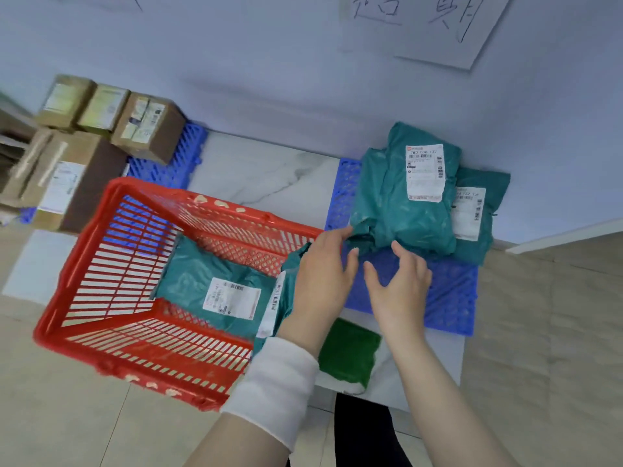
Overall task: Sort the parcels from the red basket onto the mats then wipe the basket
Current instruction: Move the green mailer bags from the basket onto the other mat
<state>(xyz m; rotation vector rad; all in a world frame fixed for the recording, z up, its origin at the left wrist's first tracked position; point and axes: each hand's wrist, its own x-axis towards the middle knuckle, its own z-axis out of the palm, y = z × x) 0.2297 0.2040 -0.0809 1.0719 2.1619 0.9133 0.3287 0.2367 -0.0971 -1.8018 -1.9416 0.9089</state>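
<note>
The red basket [111, 291] sits on the floor at the left. A teal parcel [202, 281] lies in it and a second teal bag [281, 298] leans over its right rim. On the right blue mat [448, 298] lies a stack of teal parcels [397, 210], with another teal parcel [478, 214] behind it. My left hand [323, 274] touches the near left corner of the stack with relaxed fingers. My right hand [401, 284] hovers open over the mat just in front of the stack, holding nothing.
Several brown cardboard boxes [111, 136] stand on the left blue mat [182, 156] by the wall. A folded green cloth [350, 352] lies on the floor near my wrists. A marble-patterned floor strip [266, 170] runs between the mats. Paper sheets [428, 25] hang on the wall.
</note>
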